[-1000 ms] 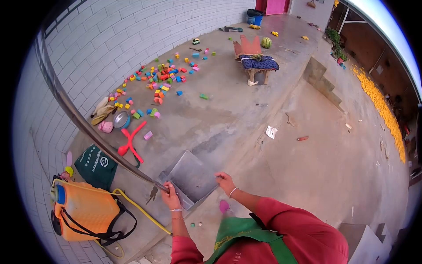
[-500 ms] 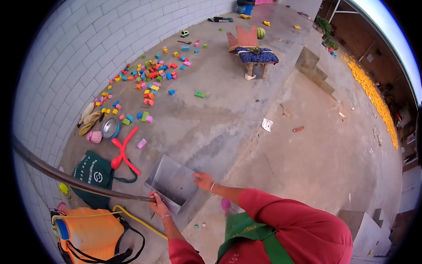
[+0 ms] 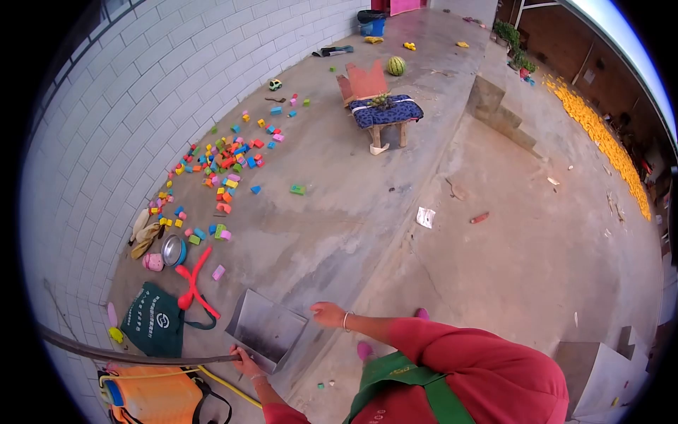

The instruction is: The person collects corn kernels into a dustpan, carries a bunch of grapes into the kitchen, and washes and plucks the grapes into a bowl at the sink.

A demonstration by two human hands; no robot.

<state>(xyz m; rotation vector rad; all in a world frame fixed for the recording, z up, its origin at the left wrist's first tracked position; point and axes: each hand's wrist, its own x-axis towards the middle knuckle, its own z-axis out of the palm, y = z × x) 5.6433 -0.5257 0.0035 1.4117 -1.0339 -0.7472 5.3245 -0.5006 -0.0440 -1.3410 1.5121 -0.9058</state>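
- Gripping near end of long thin brownish metal pole (image 3: pixel 141 358) with left hand (image 3: pixel 247 362), wrapped closed round it; cannot tell how joined beneath.
- Holding right hand (image 3: pixel 328 315) partly open, just beside right corner of open grey sheet-metal pan (image 3: pixel 268 326); nothing seen in grasp, cannot tell if touching rim.
- See pan between both hands; dark marks inside, cannot tell if dirt or shadow.
- Could tip or twist pan if steadied from left side only, likely spilling any contents.
- Could snag pole on yellow hose (image 3: pixel 229 386), just below left hand, or bump orange plastic sprayer tank (image 3: pixel 155 396), lower left of it, if swung low.
- Could drag dark green printed fabric bag (image 3: pixel 159 325), left of left hand, same cause.
- Note red plastic X-shaped toy (image 3: pixel 192 285) beyond left hand; multicoloured toy blocks (image 3: pixel 227 161) strewn farther ahead.
- Would meet low wooden stool with blue cushion (image 3: pixel 392 113) well ahead of right hand.
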